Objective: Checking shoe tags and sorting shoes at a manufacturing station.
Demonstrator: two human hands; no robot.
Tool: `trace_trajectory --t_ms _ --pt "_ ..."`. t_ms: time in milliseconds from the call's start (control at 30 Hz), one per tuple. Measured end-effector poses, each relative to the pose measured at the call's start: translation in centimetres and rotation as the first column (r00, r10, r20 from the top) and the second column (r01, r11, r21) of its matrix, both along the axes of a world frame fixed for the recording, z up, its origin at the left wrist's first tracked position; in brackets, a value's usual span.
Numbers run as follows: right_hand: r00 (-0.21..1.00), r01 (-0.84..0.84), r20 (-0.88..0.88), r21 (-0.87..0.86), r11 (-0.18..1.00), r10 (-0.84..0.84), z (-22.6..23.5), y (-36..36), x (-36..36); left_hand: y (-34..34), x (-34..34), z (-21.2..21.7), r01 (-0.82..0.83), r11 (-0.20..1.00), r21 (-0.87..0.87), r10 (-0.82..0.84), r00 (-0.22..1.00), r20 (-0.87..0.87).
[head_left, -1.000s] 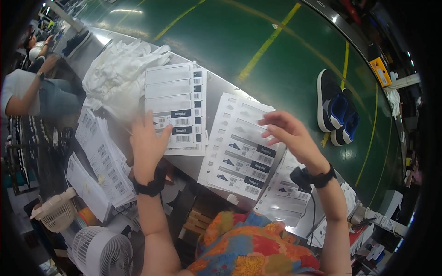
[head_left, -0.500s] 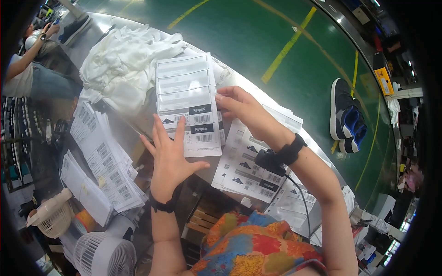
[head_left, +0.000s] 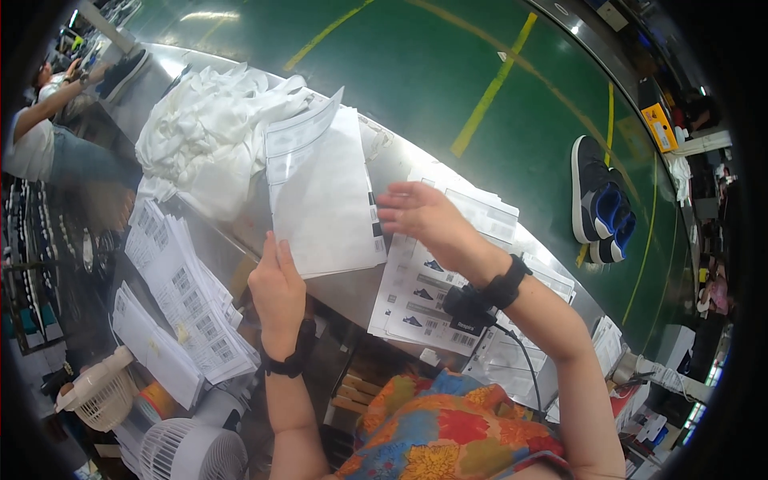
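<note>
A sheet of labels [head_left: 320,200] lies on the bench in front of me, its blank white side up. At the top left a printed flap [head_left: 302,132] curls upward, and a thin strip of printed labels shows along the right edge. My left hand [head_left: 278,300] is at the lower left edge, fingers pressed together on the label sheet; its thumb is not clearly visible. Just off the right edge is my right hand [head_left: 424,224], fingers stretched out, slightly blurred and holding nothing. Printed label sheets [head_left: 432,308] lie beneath and beside my right forearm.
White crumpled cloth or tissue [head_left: 208,136] is heaped at the far left. Paper stacks [head_left: 188,288] lie left of my arm, above two fans [head_left: 188,452]. Dark shoes [head_left: 596,196] stand on the green surface [head_left: 432,72]. Another person [head_left: 48,120] is at the far left.
The sheet showed its printed label side; now mostly a blank white side shows, with a flap curling at top left. My left hand's spread fingers have come together at the left edge.
</note>
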State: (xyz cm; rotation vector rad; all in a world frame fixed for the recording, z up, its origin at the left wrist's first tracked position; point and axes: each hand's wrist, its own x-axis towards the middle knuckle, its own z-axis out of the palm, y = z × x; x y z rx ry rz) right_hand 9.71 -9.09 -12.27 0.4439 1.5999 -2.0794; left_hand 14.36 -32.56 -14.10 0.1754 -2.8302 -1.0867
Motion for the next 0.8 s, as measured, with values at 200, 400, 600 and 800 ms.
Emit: trace_trajectory --t_ms 200,400,600,800 --pt "0.989 -0.148 0.048 0.133 0.98 0.143 0.0 -3.0 -0.9 0.1 -0.7 0.0 -0.033 0.999 0.037 0.034 0.998 -0.048" --pt "0.942 -0.174 -0.189 0.432 0.885 0.278 -0.7 -4.7 -0.2 0.2 -0.6 0.3 -0.06 0.997 -0.057 0.065 0.994 0.083" --pt "0.943 0.027 -0.324 0.293 0.956 0.072 1.2 0.5 2.0 1.7 0.2 -0.6 0.078 0.946 -0.314 -0.088 0.996 -0.017" --pt "0.889 0.241 -0.427 0.124 0.963 -0.167 5.3 10.0 8.3 1.8 2.2 4.1 0.408 0.787 -0.462 -0.362 0.913 0.189"
